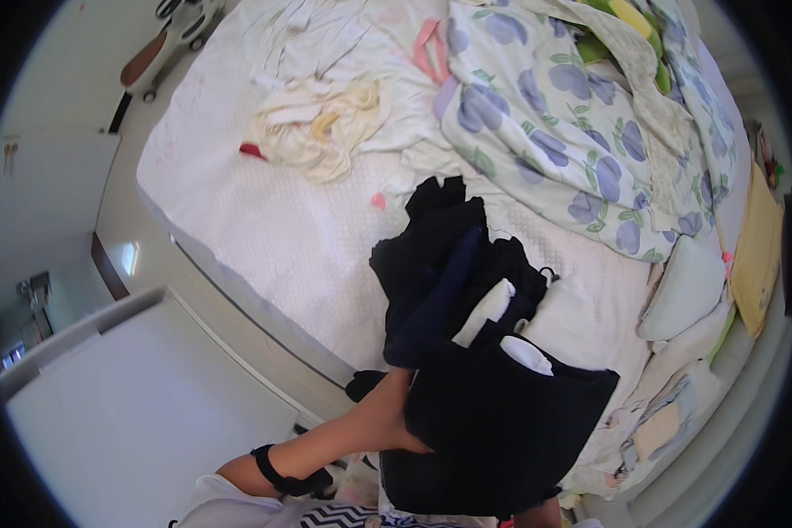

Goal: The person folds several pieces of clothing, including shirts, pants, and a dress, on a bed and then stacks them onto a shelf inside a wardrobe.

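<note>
My left hand (391,414) grips a folded black garment (495,429) at its left side, with the thumb along the near face and the fingers hidden in the cloth. Only a bit of my right forearm (538,516) shows at the bottom edge; the hand itself is covered by the black cloth. Just beyond lies a heap of dark clothes (429,244) on the bed, with a navy piece (445,307) among them. White cloth pieces (487,311) stick out between the dark ones. A white folded cloth (567,323) rests to the right of the heap.
The bed (237,218) has a white quilted cover. Crumpled cream clothing (323,125) lies at its far left, a heart-patterned blanket (548,132) at the far right. Pillows (686,290) line the right edge. A white cabinet top (152,409) stands left, a wheeled ride-on toy (165,53) beyond.
</note>
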The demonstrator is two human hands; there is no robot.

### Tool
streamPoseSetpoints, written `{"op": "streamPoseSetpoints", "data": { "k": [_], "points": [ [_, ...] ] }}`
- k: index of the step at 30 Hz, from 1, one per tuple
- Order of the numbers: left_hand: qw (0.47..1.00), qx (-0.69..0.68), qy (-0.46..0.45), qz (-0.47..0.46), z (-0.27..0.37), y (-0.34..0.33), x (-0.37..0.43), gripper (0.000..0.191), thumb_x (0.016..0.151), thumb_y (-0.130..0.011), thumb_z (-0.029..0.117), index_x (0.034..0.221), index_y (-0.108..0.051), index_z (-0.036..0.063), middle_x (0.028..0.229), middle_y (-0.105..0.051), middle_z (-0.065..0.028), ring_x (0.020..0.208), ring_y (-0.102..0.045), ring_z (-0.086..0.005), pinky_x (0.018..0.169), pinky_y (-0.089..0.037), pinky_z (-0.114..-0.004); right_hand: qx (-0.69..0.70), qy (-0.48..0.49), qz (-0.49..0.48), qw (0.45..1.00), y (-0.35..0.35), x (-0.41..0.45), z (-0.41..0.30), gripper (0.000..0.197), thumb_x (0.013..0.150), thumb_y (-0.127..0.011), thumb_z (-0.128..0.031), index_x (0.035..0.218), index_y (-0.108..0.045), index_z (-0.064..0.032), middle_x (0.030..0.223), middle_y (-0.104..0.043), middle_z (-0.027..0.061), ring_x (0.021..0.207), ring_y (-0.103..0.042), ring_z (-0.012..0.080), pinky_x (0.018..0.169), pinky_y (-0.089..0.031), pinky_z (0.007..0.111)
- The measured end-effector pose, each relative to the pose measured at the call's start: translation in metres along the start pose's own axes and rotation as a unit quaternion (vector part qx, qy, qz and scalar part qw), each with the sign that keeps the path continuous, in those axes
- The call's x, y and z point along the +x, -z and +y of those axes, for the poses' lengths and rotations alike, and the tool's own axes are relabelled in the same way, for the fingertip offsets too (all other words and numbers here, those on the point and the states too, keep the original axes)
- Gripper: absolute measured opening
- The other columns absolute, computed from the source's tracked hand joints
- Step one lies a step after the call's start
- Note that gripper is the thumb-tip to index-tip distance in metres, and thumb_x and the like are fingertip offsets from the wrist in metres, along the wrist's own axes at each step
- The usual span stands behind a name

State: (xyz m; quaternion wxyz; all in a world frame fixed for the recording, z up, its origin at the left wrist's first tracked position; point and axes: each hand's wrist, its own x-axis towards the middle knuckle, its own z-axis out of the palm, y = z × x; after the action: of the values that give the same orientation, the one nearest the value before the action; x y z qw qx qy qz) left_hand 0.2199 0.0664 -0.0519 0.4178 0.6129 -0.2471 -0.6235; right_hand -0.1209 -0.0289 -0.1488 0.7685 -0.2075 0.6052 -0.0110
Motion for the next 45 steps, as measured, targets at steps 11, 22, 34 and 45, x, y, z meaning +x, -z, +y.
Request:
{"op": "streamPoseSetpoints", "data": {
  "k": [11,22,34,45],
  "points": [
    [0.983,0.134,-0.071,0.103,-0.039,-0.03,0.019,0.093,0.056,-0.077,0.037,0.126,-0.029,-0.0002,0.119,-0.04,-0.0278,0.109,-0.042,-0.0398,0.094,-0.035,-0.04,-0.051,-0.016,0.018,0.998,0.034,-0.017,-0.021,0.044,0.083,-0.058,-0.011,0.123,-0.043,-0.0002,0.119,-0.05,0.008,0.104,-0.052,0.0183,0.087,-0.044,0.03],
    [0.952,0.233,-0.139,0.145,-0.018,-0.053,0.009,0.083,0.06,-0.076,0.024,0.128,-0.032,0.0047,0.123,-0.038,-0.0201,0.117,-0.037,-0.0351,0.096,-0.034,-0.04,-0.061,0.021,-0.004,0.998,0.049,-0.009,-0.055,0.043,0.083,-0.057,-0.011,0.123,-0.043,-0.0002,0.119,-0.051,0.0076,0.104,-0.052,0.0183,0.087,-0.044,0.03],
    [0.941,0.335,0.05,-0.007,-0.032,-0.039,0.056,0.105,0.054,-0.078,0.046,0.128,-0.026,-0.0079,0.134,-0.022,-0.0291,0.126,-0.02,-0.0433,0.103,-0.024,-0.044,-0.049,-0.005,0.001,0.999,0.078,-0.024,-0.026,0.042,0.084,-0.056,-0.011,0.123,-0.043,-0.0002,0.119,-0.051,0.0072,0.104,-0.052,0.0182,0.087,-0.044,0.03],
    [0.994,0.102,-0.045,0.006,-0.06,-0.074,0.084,0.121,0.052,-0.082,0.038,0.133,-0.005,-0.0092,0.137,-0.01,-0.0296,0.13,-0.011,-0.0408,0.105,-0.02,-0.04,-0.041,-0.025,-0.008,0.999,0.134,-0.031,0.001,0.042,0.084,-0.055,-0.011,0.123,-0.043,-0.0003,0.118,-0.051,0.0068,0.104,-0.052,0.0181,0.087,-0.044,0.03]
  ]
}}
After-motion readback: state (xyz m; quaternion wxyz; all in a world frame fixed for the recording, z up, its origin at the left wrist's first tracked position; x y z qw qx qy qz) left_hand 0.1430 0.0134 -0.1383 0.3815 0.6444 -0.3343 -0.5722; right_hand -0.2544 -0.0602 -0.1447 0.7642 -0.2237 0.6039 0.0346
